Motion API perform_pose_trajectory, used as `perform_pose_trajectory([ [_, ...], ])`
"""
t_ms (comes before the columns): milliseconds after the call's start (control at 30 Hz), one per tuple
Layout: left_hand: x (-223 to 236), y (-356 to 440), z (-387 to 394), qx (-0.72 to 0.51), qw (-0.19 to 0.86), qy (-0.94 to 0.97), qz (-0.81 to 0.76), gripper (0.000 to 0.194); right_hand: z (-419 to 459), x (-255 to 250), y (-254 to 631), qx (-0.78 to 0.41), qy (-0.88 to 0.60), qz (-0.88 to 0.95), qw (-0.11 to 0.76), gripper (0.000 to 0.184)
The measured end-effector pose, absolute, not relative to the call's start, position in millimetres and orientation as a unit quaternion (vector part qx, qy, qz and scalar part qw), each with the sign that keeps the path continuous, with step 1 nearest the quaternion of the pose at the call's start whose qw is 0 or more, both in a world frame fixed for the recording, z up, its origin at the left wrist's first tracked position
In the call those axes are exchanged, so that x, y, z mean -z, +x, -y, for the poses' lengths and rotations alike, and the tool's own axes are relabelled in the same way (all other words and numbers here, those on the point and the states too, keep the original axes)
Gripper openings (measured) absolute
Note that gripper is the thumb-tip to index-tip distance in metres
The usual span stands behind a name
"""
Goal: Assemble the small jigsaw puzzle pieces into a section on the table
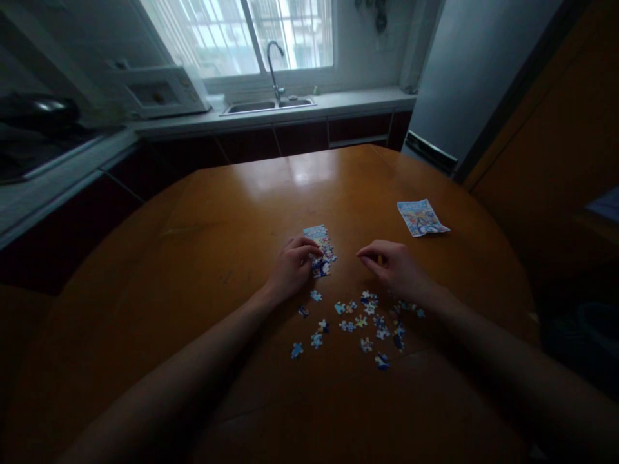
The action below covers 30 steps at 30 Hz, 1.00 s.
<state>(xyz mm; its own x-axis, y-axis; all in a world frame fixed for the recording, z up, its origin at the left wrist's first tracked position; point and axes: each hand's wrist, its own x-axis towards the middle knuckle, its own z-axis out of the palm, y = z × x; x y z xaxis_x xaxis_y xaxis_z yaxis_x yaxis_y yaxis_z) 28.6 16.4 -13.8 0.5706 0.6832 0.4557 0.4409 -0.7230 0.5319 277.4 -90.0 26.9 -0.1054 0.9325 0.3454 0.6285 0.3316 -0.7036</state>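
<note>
A partly joined jigsaw puzzle (325, 246) lies flat near the middle of the wooden table. My left hand (293, 263) is at its left side, with curled fingers gripping its edge and covering part of it. To the right, apart from the puzzle, my right hand (394, 263) hovers with thumb and forefinger brought together in a pinch. Whatever may be between those fingertips is too small to make out. Loose puzzle pieces (361, 321) are scattered below both hands, and some lie partly under my right wrist. A few single pieces (296, 350) sit farther left.
A creased picture sheet (422, 218) lies on the table (232, 212) at the right. Beyond the far table edge are a counter with a sink (271, 106), a tap and a white microwave (162, 90). A refrigerator (476, 71) stands at the back right.
</note>
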Motion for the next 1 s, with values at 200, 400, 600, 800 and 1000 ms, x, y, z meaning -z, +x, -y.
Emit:
perform_pose_trajectory([
  [200, 14.1, 30.0, -18.3, -0.366, 0.222, 0.834, -0.348, 0.036, 116.7, -25.4, 231.5, -0.2, -0.433, 0.807, 0.35, 0.01],
  [400, 13.7, 31.8, -18.0, -0.388, 0.247, 0.812, -0.36, 0.033, 134.5, -10.0, 179.3, -0.156, -0.319, 0.909, 0.218, 0.015],
  [600, 12.9, 32.5, -16.5, -0.39, 0.243, 0.81, -0.364, 0.036, 120.9, -21.3, 155.8, -0.12, -0.283, 0.947, 0.097, 0.007],
  [800, 14.2, 33.2, -16.1, -0.396, 0.247, 0.808, -0.359, 0.038, 116.4, -30.2, 147.1, -0.126, -0.287, 0.948, 0.049, 0.008],
  [1000, 13.6, 33.4, -15.5, -0.396, 0.239, 0.812, -0.356, 0.038, 117.0, -31.6, 142.8, -0.112, -0.262, 0.957, 0.047, 0.01],
])
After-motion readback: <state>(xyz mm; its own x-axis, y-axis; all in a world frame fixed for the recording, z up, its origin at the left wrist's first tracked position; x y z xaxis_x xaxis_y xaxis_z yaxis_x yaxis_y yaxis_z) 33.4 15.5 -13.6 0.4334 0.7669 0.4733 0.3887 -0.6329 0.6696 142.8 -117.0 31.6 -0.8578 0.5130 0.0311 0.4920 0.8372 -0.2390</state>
